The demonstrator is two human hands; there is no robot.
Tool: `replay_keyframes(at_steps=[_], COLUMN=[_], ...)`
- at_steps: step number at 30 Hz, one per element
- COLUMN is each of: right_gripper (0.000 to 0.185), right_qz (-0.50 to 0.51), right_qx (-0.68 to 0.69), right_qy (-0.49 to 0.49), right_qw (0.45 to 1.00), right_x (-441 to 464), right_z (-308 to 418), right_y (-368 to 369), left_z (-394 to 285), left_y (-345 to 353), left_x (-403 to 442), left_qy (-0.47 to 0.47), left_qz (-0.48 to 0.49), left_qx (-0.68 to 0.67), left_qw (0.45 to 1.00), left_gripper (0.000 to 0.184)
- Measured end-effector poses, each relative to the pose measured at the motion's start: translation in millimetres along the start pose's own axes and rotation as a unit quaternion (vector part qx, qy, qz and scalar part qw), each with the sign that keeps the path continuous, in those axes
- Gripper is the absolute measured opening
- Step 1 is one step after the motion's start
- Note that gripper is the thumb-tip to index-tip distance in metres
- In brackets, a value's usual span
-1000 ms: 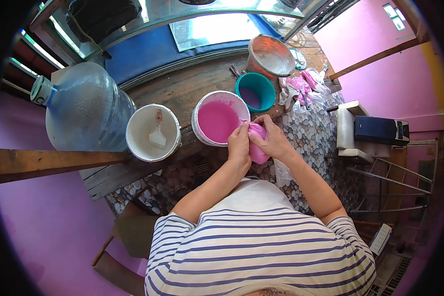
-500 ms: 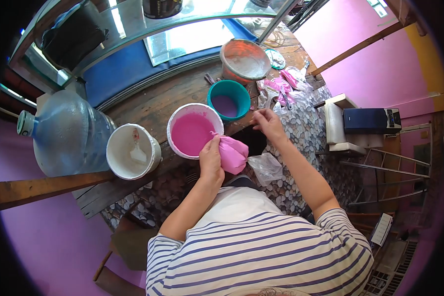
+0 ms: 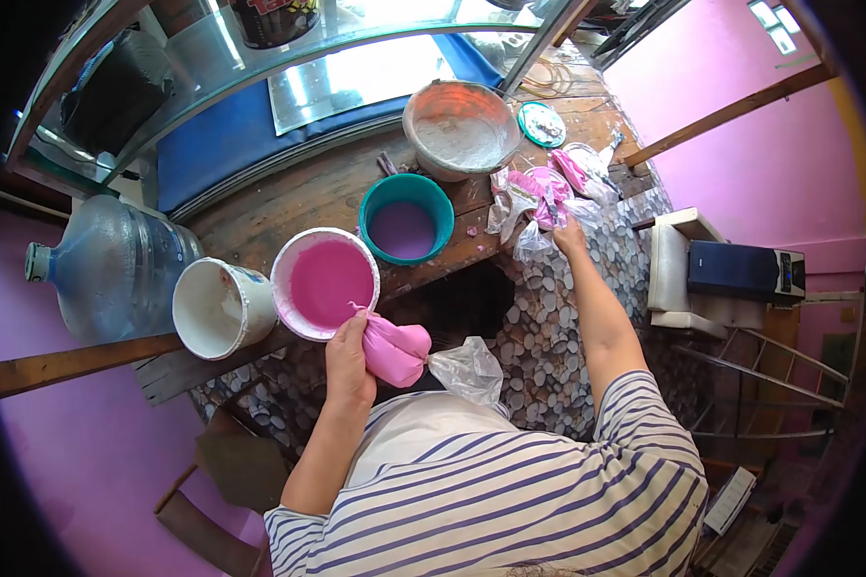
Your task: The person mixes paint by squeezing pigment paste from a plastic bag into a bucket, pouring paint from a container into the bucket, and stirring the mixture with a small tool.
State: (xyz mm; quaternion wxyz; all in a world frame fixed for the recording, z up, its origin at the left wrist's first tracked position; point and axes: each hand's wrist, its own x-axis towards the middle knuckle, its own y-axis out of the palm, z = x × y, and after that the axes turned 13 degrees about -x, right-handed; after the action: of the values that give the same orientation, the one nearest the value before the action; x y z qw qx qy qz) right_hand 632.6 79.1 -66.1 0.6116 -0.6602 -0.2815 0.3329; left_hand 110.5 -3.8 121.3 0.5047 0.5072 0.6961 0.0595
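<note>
My left hand [image 3: 349, 363] is closed on the gathered neck of a plastic bag filled with pink paste [image 3: 396, 352], and a clear, crumpled end of plastic [image 3: 469, 369] trails from it to the right. The bag hangs at the near rim of a white bucket of pink liquid [image 3: 332, 279]. Stretched out to the far right, my right hand [image 3: 570, 238] is at the near edge of a heap of pink-smeared plastic bags [image 3: 541, 185]. Its fingers look pinched together; what they hold is too small to make out.
A teal bucket with purplish liquid [image 3: 407, 221] stands beside the white one. Behind it is a large orange-grey basin [image 3: 462, 130]. To the left are an empty-looking white bucket [image 3: 223, 308] and a big water bottle [image 3: 115, 269]. A dark opening [image 3: 476, 298] breaks the wooden table's near edge.
My right hand has moved from beside the teal bucket out to the plastic bags. My left hand still grips the pink bag. The view has shifted, so the buckets appear farther left.
</note>
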Motion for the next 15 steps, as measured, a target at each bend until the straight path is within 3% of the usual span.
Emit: replay_keyframes(at_steps=[5, 13, 15], right_gripper=[0.057, 0.048, 0.046], right_qz=[0.079, 0.016, -0.066], right_qx=[-0.018, -0.073, -0.027], right_qy=[0.037, -0.034, -0.084], right_qw=[0.996, 0.997, 0.994], right_x=[6, 19, 35], right_z=[10, 0, -20], right_y=[-8, 15, 39], left_z=[3, 1, 1], left_y=[9, 12, 9], left_x=[-5, -11, -9], left_qy=[0.006, 0.013, 0.017], left_qz=[-0.01, -0.008, -0.008], left_qx=[-0.004, 0.002, 0.0], left_qw=[1.0, 1.0, 1.0], left_gripper=[0.01, 0.014, 0.021])
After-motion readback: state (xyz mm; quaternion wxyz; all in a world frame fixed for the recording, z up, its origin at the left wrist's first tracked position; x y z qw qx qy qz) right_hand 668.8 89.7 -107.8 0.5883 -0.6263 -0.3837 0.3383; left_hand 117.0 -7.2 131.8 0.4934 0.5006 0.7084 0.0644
